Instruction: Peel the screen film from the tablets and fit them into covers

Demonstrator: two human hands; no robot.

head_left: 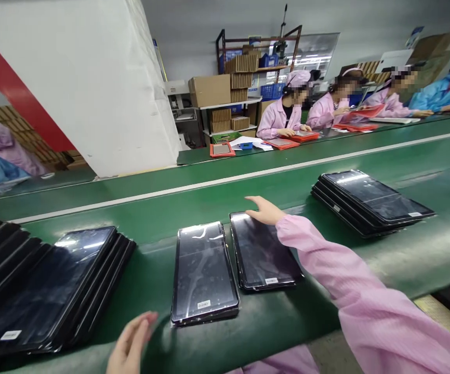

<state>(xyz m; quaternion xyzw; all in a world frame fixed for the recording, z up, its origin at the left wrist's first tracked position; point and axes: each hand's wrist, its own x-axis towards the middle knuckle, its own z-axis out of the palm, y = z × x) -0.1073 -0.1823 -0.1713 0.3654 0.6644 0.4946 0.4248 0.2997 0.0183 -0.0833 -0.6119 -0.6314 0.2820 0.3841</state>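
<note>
Two dark tablets with film-covered screens lie side by side on the green belt, a left one (203,270) and a right one (262,254). Each has a small white label near its lower edge. My right hand (264,210) is over the far edge of the right tablet, thumb and fingers apart; whether it touches the tablet I cannot tell. Below and left of the left tablet, my left hand (131,343) is held with nothing in it, its fingers loosely bent and slightly blurred.
A leaning row of tablets (49,291) fills the left side of the green belt (155,270). Another tablet stack (369,202) is at the right. Across the belt, several co-workers (283,114) sit behind red-framed items (222,150). A white pillar (123,88) rises at back left.
</note>
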